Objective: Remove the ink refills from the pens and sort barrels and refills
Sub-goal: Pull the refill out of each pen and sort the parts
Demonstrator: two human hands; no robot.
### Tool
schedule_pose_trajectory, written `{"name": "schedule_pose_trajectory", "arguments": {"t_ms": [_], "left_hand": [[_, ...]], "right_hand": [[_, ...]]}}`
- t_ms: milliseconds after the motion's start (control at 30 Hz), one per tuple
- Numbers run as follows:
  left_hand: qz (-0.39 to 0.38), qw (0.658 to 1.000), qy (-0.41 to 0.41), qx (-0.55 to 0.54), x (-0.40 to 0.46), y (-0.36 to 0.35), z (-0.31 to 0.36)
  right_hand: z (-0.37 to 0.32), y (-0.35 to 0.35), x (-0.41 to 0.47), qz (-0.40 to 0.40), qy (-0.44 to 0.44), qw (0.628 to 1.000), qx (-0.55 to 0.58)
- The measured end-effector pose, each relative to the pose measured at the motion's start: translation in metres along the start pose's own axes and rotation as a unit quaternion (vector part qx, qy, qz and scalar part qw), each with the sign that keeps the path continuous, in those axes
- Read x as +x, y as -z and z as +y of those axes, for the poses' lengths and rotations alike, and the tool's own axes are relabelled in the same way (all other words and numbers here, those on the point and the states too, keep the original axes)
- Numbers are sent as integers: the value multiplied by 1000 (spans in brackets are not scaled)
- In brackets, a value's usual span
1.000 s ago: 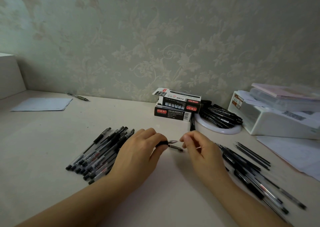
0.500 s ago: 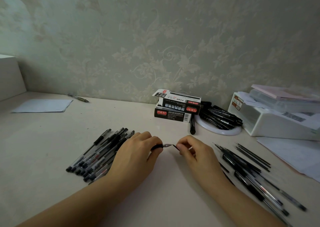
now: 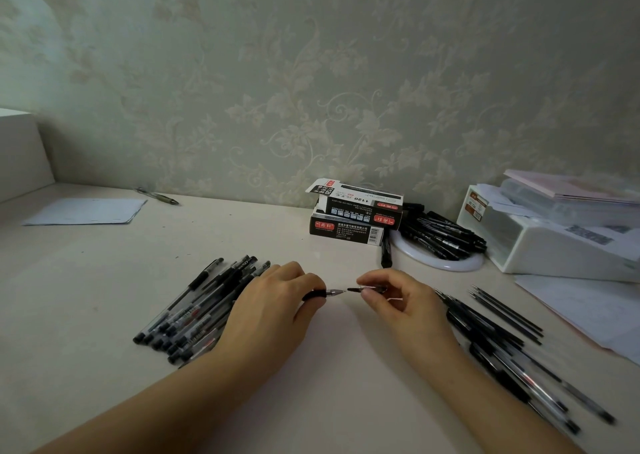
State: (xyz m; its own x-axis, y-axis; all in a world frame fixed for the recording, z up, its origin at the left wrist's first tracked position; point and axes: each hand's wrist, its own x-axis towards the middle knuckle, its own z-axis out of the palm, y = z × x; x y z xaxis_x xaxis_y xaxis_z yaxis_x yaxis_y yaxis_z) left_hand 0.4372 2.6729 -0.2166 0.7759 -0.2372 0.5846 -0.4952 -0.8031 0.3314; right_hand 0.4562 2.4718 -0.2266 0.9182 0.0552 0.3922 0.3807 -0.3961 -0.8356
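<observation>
My left hand (image 3: 273, 311) grips a black pen (image 3: 323, 293) by its grip end, metal tip pointing right. My right hand (image 3: 398, 301) pinches a small clear and black piece (image 3: 369, 289), seemingly the pen's cap, a short gap to the right of the tip. A pile of several whole pens (image 3: 197, 308) lies left of my left hand, partly hidden by it. On the right lie several barrels (image 3: 512, 367) and thin black refills (image 3: 505, 311).
Two stacked pen boxes (image 3: 353, 218) stand at the back centre, beside a white plate (image 3: 446, 263) heaped with black pens. A white storage box (image 3: 561, 238) and papers (image 3: 588, 311) sit at right. A paper sheet (image 3: 86, 211) and a lone pen (image 3: 159, 197) lie back left.
My hands have drawn slightly apart: the piece in my right hand now sits clear of the pen tip held by my left hand.
</observation>
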Motion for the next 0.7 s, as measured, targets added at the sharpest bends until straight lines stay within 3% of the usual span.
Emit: {"name": "schedule_pose_trajectory", "arguments": {"t_ms": [200, 467, 700], "left_hand": [[-24, 999, -34, -17, 0, -1, 5], [-34, 999, -34, -24, -1, 0, 7], [-17, 999, -30, -28, 0, 2, 11]], "right_hand": [[-5, -3, -4, -100, 39, 994, -13], [-3, -3, -3, -128, 1, 990, 62], [-5, -2, -4, -120, 20, 988, 95]]}}
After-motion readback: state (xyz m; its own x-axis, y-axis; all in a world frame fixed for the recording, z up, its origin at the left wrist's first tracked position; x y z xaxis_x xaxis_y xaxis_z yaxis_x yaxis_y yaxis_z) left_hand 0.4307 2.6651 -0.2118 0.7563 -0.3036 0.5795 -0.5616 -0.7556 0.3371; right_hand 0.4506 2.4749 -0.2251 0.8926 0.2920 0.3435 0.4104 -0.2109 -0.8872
